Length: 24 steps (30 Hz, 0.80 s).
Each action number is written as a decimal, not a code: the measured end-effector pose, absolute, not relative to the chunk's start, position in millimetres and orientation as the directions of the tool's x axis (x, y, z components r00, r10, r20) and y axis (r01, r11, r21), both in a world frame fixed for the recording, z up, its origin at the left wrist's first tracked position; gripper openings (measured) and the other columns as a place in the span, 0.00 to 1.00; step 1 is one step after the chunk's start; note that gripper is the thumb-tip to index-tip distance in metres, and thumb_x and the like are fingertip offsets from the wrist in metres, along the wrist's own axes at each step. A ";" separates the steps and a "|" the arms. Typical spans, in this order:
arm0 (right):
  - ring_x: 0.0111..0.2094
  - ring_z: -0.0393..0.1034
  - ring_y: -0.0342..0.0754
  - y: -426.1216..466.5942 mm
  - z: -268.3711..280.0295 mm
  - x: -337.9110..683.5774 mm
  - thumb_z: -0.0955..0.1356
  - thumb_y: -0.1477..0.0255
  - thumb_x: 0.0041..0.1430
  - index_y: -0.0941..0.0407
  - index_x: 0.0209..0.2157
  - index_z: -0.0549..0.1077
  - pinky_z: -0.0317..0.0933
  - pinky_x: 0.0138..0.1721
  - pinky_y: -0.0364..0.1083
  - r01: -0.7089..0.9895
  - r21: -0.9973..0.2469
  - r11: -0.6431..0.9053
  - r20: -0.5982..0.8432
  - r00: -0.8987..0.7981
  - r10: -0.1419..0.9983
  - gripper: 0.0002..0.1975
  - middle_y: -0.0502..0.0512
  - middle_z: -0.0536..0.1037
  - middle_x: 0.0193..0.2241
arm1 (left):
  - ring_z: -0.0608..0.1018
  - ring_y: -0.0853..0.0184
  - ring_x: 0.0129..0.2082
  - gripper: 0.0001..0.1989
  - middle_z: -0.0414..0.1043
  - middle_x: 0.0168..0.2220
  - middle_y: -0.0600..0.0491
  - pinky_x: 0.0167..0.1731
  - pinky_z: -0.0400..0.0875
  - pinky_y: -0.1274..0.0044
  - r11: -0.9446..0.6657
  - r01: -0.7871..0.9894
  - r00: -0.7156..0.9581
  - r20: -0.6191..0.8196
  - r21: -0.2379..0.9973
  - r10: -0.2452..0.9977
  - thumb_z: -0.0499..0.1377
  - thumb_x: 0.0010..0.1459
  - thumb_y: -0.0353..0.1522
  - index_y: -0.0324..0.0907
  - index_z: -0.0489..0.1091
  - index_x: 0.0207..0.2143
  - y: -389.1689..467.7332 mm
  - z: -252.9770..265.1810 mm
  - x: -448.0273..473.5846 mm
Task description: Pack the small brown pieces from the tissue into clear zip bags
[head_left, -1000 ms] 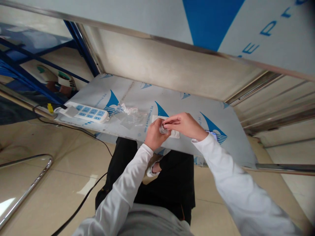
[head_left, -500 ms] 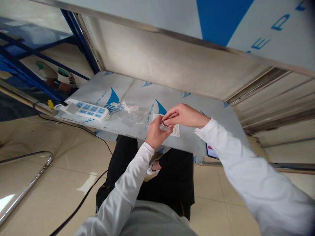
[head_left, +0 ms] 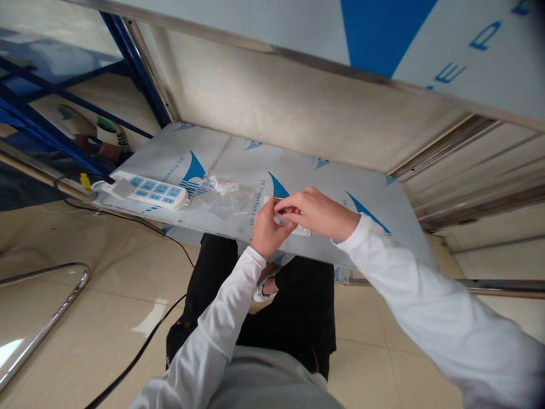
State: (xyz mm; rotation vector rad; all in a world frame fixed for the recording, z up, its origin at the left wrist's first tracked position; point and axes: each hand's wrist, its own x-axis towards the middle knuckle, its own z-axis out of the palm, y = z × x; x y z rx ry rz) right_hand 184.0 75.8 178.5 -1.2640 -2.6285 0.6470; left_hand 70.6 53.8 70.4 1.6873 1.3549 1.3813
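My left hand (head_left: 266, 230) is wrapped round a small clear container (head_left: 280, 220), just above the film-covered metal shelf (head_left: 298, 176). Over its mouth my right hand (head_left: 319, 211) bends down, thumb and fingers pinched together; whatever they grip there is hidden by the fingers. A white sheet, paper or cloth (head_left: 304, 231), lies under both hands and is mostly covered by them. To the left of my left hand rests a crumpled clear plastic bag (head_left: 232, 200).
A white power strip (head_left: 158, 191) with blue sockets lies at the shelf's left end. A black cable (head_left: 140, 346) runs across the floor. Overhead, an upper shelf (head_left: 298, 28) juts out. Another person's feet (head_left: 108, 136) show behind the blue frame (head_left: 131, 62).
My right hand has turned and lowered over the container, its fingers now covering most of it. A phone seen by the right sleeve is now hidden. My left hand stays nearly in place.
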 end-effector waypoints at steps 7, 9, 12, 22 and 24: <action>0.32 0.75 0.43 67.5 181.7 184.1 0.67 0.79 0.54 0.54 0.37 0.79 0.64 0.37 0.41 0.660 -0.589 0.466 0.062 -0.538 0.841 0.11 0.50 0.82 0.34 | 0.75 0.65 0.31 0.16 0.69 0.30 0.57 0.32 0.66 0.76 -0.328 0.349 -0.118 0.388 0.878 0.914 0.65 0.44 0.29 0.44 0.60 0.32 51.4 78.5 70.6; 0.32 0.75 0.43 65.1 179.1 183.4 0.67 0.79 0.54 0.54 0.36 0.79 0.64 0.38 0.41 0.659 -0.585 0.472 0.087 -0.528 0.845 0.11 0.49 0.82 0.34 | 0.75 0.65 0.31 0.16 0.69 0.30 0.56 0.32 0.66 0.76 -0.332 0.348 -0.116 0.392 0.876 0.913 0.65 0.44 0.28 0.44 0.59 0.32 50.4 80.7 70.6; 0.32 0.74 0.42 64.1 177.2 183.6 0.66 0.81 0.54 0.55 0.34 0.79 0.64 0.37 0.40 0.640 -0.592 0.490 0.106 -0.541 0.835 0.11 0.48 0.81 0.33 | 0.75 0.65 0.31 0.16 0.68 0.30 0.56 0.32 0.65 0.75 -0.338 0.336 -0.103 0.391 0.879 0.915 0.65 0.45 0.29 0.43 0.59 0.32 49.1 82.7 70.5; 0.36 0.73 0.46 54.3 171.7 204.0 0.71 0.65 0.54 0.56 0.31 0.79 0.65 0.37 0.43 0.626 -0.689 0.365 0.091 -0.425 0.901 0.09 0.55 0.79 0.37 | 0.72 0.68 0.33 0.26 0.66 0.36 0.53 0.34 0.69 0.76 -0.400 0.163 0.055 0.397 0.902 0.916 0.66 0.40 0.30 0.42 0.59 0.42 46.4 98.4 52.6; 0.32 0.73 0.45 54.4 173.2 211.5 0.70 0.63 0.55 0.57 0.31 0.78 0.66 0.34 0.43 0.555 -0.792 0.256 0.002 -0.416 0.909 0.12 0.54 0.79 0.30 | 0.73 0.68 0.33 0.23 0.69 0.36 0.52 0.34 0.70 0.76 -0.334 0.017 0.192 0.324 0.943 0.926 0.63 0.45 0.33 0.41 0.62 0.44 45.4 105.8 40.0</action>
